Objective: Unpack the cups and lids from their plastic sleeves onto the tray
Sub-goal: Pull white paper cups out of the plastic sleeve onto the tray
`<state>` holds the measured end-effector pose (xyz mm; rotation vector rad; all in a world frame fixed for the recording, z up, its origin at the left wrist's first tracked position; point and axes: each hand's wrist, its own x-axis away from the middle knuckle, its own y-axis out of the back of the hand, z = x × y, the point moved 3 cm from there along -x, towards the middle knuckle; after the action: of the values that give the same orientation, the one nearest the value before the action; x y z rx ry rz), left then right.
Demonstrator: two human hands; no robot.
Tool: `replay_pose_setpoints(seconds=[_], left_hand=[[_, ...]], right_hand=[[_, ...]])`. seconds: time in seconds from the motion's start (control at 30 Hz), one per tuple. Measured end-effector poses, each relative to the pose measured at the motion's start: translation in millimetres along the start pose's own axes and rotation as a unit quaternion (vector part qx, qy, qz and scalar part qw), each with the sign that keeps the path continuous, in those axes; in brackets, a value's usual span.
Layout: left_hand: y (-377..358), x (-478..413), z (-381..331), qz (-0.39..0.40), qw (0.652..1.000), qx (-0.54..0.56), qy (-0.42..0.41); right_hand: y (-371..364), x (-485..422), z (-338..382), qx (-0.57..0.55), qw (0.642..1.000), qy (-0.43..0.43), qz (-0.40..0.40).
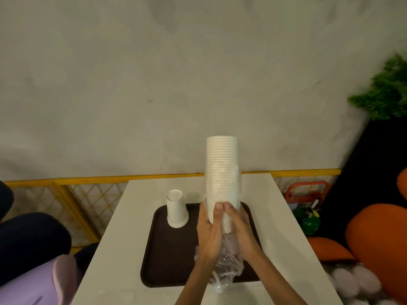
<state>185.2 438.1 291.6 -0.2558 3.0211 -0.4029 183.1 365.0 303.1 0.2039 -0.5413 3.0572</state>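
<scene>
A tall stack of white cups (222, 170) stands upright above the dark brown tray (169, 260), its top bare and its lower part still inside a clear plastic sleeve (226, 267). My left hand (208, 234) and my right hand (241, 230) grip the stack's lower end from either side, thumbs on the front, with the sleeve bunched below them. A short stack of white cups (176, 209) stands upside down on the tray's far left corner. No lids are in view.
The tray lies on a white table (286, 227) against a grey wall. A yellow lattice rail (88, 194) runs behind. Orange cushions (378, 238), a green bottle (309, 221) and a plant (387, 91) are at right; a person's dark and lilac clothing (33, 249) is at left.
</scene>
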Motion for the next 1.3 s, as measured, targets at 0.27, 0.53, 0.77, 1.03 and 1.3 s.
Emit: replay_pose_setpoints(seconds=[0.27, 0.53, 0.77, 1.03, 1.3], left_hand=[[4.9, -2.5, -1.0, 0.06, 0.998, -0.023, 0.015], [16.3, -2.7, 10.5, 0.078, 0.992, 0.046, 0.087], [21.8, -6.4, 19.4, 0.104, 0.984, 0.035, 0.143], [31.0, -16.2, 8.0, 0.08, 0.991, -0.046, 0.096], [26.7, -14.9, -6.7, 0.066, 0.995, -0.01, 0.078]], right_hand=[[5.2, -45.5, 54.0, 0.003, 0.996, 0.068, 0.049], [3.3, -38.9, 12.0, 0.032, 0.998, 0.027, 0.051], [8.6, -32.8, -8.5, 0.042, 0.999, -0.01, 0.031], [7.3, -31.9, -14.9, 0.029, 0.999, -0.025, 0.0], [-3.7, -26.3, -32.0, -0.027, 0.997, -0.068, 0.026]])
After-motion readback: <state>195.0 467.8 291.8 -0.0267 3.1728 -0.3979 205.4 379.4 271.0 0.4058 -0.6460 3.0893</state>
